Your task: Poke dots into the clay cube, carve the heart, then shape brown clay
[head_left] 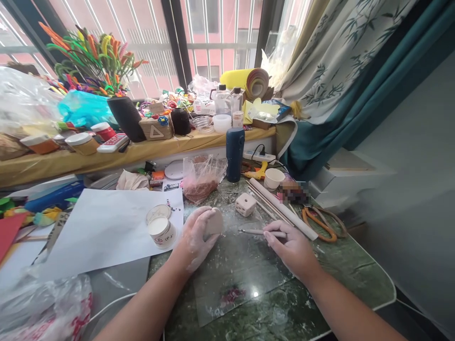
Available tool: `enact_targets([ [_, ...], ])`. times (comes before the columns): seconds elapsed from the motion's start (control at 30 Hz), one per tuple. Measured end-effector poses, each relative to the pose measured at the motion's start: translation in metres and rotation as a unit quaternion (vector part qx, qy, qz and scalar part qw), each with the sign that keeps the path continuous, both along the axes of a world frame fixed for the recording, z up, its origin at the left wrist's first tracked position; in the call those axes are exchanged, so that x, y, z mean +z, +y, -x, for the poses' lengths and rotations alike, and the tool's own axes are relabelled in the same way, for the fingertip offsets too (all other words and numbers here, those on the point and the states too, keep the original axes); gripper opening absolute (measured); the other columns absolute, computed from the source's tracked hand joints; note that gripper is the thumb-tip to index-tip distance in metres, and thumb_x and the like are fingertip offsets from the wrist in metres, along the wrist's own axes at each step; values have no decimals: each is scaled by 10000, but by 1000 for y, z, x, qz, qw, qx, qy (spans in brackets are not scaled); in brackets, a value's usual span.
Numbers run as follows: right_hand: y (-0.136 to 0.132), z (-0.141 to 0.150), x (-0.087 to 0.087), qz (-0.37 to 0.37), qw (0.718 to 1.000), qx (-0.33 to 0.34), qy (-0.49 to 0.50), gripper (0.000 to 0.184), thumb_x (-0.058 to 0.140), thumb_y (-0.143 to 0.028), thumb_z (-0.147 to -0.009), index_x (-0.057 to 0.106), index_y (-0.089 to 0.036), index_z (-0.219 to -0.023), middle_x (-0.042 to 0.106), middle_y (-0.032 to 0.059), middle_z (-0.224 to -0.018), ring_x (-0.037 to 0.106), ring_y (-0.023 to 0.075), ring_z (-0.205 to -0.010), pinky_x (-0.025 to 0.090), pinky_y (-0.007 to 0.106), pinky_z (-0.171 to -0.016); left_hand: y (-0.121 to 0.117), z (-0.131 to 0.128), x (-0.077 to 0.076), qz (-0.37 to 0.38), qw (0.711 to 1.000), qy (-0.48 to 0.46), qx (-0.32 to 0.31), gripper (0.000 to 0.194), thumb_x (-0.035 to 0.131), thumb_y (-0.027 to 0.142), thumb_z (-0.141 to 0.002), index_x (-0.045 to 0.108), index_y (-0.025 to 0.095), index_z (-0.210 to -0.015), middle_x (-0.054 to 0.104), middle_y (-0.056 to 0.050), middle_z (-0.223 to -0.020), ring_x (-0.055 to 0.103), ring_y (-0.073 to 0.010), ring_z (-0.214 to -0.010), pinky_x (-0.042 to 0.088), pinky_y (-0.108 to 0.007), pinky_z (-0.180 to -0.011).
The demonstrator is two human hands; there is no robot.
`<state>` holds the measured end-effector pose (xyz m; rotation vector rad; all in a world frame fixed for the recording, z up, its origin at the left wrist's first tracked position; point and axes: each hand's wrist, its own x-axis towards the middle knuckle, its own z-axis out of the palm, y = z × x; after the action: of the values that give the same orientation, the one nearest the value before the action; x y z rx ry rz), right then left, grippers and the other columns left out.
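Observation:
My left hand (199,237), dusted with pale powder, is wrapped round a smooth, pale clay block (214,222) with rounded edges; the fingers hide part of it. In my right hand (293,246) is a slim, pen-like carving tool (254,231), its dark tip pointing left toward the block but apart from it. Both hands are above a clear sheet (241,277) on the dark green table. Just beyond them sits a pale die (245,204) with round pits in its faces.
On white paper (106,227) at left stands an open tub (161,232) with its lid behind. A roller (287,210), thin sticks and orange-handled scissors (320,225) lie at right. Behind are a blue bottle (234,154), a bag of brown material (202,182) and a cluttered windowsill (199,142).

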<state>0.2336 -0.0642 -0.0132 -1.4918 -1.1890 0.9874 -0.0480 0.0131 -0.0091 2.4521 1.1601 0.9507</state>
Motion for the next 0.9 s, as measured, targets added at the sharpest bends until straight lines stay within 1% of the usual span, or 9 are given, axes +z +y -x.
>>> enact_targets([
  [0.1, 1, -1, -2, -11, 999, -32, -4, 286, 690, -514, -892, 705, -235, -950, 705, 48, -804, 646, 229, -729, 521, 342, -697, -2, 0, 0, -34, 999, 20, 7, 701, 654, 186, -928, 322, 344, -1525, 524, -105, -1442, 552, -295, -1338, 482, -489, -1131],
  [0.2, 2, -1, -5, -7, 1000, -29, -2, 302, 723, -526, -870, 707, -229, -923, 716, 58, -808, 661, 239, -764, 523, 351, -718, -5, -1, -2, -57, 997, 47, 16, 758, 623, 188, -954, 238, 353, -1586, 518, -116, -1464, 560, -306, -1328, 480, -491, -1132],
  [0.27, 2, 2, -6, -9, 998, -42, 51, 326, 750, -543, -847, 699, -229, -918, 719, 56, -798, 659, 228, -746, 521, 342, -699, -5, -2, -3, -51, 997, 60, 22, 799, 628, 187, -950, 202, 365, -1603, 513, -117, -1471, 565, -312, -1322, 481, -500, -1129],
  [0.33, 3, 9, -7, 0, 989, -57, 138, 364, 771, -568, -823, 681, -230, -926, 713, 43, -768, 637, 198, -676, 499, 311, -623, -5, -2, -5, -35, 997, 65, 20, 848, 654, 189, -932, 180, 372, -1612, 511, -116, -1476, 566, -316, -1324, 484, -505, -1127],
  [0.4, 4, 17, -6, 21, 978, -29, 205, 396, 801, -579, -791, 664, -226, -906, 696, 27, -719, 605, 168, -610, 453, 274, -548, -4, -2, -7, -31, 997, 65, 5, 880, 676, 194, -921, 168, 368, -1618, 514, -120, -1477, 567, -319, -1328, 492, -507, -1120],
  [0.47, 6, 24, -4, 37, 973, 23, 229, 412, 829, -572, -767, 665, -216, -894, 691, 20, -702, 602, 154, -604, 435, 252, -531, -4, -2, -9, -49, 997, 61, -16, 882, 682, 211, -929, 160, 353, -1626, 527, -131, -1470, 571, -320, -1325, 503, -506, -1109],
  [0.53, 9, 27, -3, 36, 971, 51, 233, 417, 835, -568, -761, 672, -209, -898, 694, 19, -710, 605, 144, -614, 439, 241, -538, -5, -2, -12, -78, 995, 54, -35, 865, 675, 232, -948, 156, 335, -1633, 550, -143, -1452, 581, -318, -1316, 517, -495, -1093],
  [0.7, 16, 25, -6, 41, 974, 43, 217, 441, 822, -599, -749, 642, -201, -814, 629, -18, -614, 527, 106, -519, 380, 212, -472, -8, -3, -13, -120, 991, 41, -42, 830, 665, 271, -966, 178, 314, -1637, 586, -152, -1412, 619, -313, -1268, 547, -475, -1053],
  [0.9, 18, 21, -11, 52, 983, 8, 177, 459, 784, -633, -759, 608, -212, -804, 607, -32, -594, 510, 107, -475, 348, 206, -431, -7, -1, -12, -99, 994, 21, -40, 818, 695, 255, -939, 237, 325, -1612, 561, -145, -1420, 609, -306, -1277, 539, -474, -1059],
])
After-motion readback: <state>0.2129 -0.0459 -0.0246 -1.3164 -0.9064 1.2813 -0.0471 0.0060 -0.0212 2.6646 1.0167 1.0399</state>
